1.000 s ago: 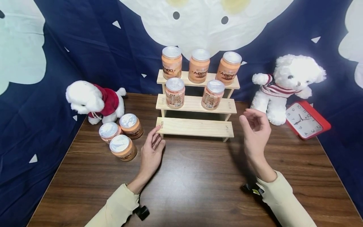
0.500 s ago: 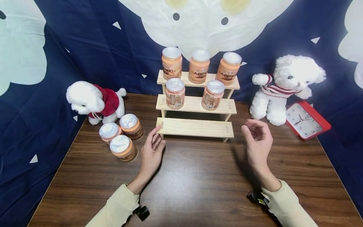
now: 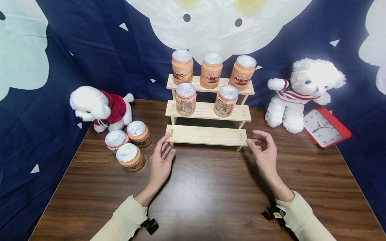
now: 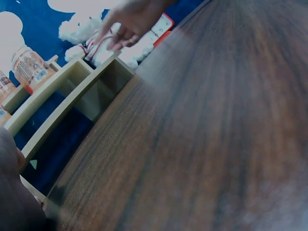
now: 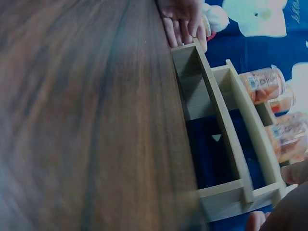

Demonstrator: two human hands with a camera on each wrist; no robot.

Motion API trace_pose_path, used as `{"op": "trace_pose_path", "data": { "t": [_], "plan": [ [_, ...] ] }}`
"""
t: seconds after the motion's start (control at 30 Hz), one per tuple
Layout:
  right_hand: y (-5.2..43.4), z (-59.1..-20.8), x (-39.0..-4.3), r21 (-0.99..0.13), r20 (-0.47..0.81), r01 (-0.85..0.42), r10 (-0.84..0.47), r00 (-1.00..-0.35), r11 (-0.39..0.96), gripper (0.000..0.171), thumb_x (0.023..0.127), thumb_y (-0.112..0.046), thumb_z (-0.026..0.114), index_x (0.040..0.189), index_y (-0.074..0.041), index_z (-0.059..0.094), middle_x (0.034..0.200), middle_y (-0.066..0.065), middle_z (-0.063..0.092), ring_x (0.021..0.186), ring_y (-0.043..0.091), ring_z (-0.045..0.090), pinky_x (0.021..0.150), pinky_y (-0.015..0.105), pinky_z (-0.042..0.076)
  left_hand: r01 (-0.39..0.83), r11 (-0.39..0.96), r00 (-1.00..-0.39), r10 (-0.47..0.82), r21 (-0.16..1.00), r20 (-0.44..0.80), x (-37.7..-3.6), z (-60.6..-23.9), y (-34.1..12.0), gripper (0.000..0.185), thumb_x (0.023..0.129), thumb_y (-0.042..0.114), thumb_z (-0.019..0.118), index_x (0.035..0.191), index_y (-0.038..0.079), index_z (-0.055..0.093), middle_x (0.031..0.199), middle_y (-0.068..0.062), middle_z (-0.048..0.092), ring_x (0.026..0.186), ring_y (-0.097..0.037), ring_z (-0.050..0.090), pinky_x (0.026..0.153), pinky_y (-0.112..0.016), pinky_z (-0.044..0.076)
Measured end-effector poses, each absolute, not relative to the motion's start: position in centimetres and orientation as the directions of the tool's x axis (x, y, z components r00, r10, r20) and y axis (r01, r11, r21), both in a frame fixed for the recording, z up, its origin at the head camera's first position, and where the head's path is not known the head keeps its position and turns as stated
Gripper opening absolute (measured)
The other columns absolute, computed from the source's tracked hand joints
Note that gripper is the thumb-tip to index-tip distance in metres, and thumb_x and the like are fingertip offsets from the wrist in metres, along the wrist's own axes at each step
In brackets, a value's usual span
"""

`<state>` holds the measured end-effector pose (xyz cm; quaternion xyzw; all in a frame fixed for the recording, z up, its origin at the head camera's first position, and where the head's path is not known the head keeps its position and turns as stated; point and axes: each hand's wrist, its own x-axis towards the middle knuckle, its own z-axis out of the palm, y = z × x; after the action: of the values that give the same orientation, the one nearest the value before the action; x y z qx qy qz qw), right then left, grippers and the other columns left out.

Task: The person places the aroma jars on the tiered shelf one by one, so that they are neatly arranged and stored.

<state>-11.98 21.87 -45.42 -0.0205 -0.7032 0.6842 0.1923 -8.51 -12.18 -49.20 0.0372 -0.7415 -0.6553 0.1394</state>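
Observation:
A three-tier wooden display shelf (image 3: 208,135) stands in the middle of the table. Orange jars with silver lids line it: three on the top tier, and a left jar (image 3: 185,100) and a right jar (image 3: 225,102) on the middle one. The fingertips of my left hand (image 3: 161,164) touch the left end of the bottom tier, fingers relaxed. At the tier's right end is my right hand (image 3: 265,157), its fingers loosely bent and holding nothing; whether the thumb touches the wood I cannot tell. The right wrist view shows the left hand (image 5: 185,19) beside the far end.
Three more jars, one nearest me (image 3: 130,157), cluster on the table at the left. Behind them sits a white plush dog (image 3: 116,107) in red. A plush bear (image 3: 297,95) and a red clock (image 3: 327,127) stand at the right, before a blue curtain (image 3: 99,50).
My right hand first drew back slightly toward me, then moved left to the bottom tier's right end. The left hand has stayed in place, and the jars have not moved.

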Motion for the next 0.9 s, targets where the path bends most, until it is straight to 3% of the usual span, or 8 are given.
{"op": "trace_pose_path", "data": {
  "t": [0.2,0.47,0.9],
  "plan": [
    [22.3,-47.5,-12.4,-0.986,0.160,-0.146,0.202,-0.966,0.081,0.032,0.101,0.011,0.070,0.131,0.017,0.060,0.110,0.008,0.066,0.090,0.009,0.067,0.067,0.017,0.061,0.142,0.144,-0.959,-0.225,0.979,0.172,-8.5,-49.5,-12.3,0.055,0.104,-0.003,0.069,0.156,0.012,0.062,0.154,-0.022,0.064,0.142,-0.036,0.062,0.121,-0.028,0.052],
    [22.6,-48.7,-12.8,-0.984,0.172,-0.165,0.120,-0.978,0.070,0.022,0.106,0.007,0.066,0.125,0.016,0.063,0.094,-0.002,0.069,0.070,0.010,0.062,0.057,0.015,0.051,0.223,0.125,-0.940,-0.235,0.967,0.247,-8.8,-50.0,-12.3,0.052,0.103,-0.002,0.067,0.154,0.008,0.062,0.146,-0.027,0.067,0.137,-0.033,0.066,0.118,-0.023,0.053],
    [22.6,-49.0,-12.9,-0.980,0.198,-0.193,0.122,-0.973,0.053,0.022,0.103,0.013,0.065,0.124,0.019,0.063,0.093,-0.002,0.071,0.075,0.009,0.070,0.060,0.016,0.055,0.209,0.087,-0.947,-0.231,0.974,0.223,-6.8,-49.2,-11.7,0.059,0.102,-0.012,0.066,0.158,-0.003,0.051,0.153,-0.028,0.061,0.144,-0.041,0.059,0.120,-0.028,0.054]
  ]
}}
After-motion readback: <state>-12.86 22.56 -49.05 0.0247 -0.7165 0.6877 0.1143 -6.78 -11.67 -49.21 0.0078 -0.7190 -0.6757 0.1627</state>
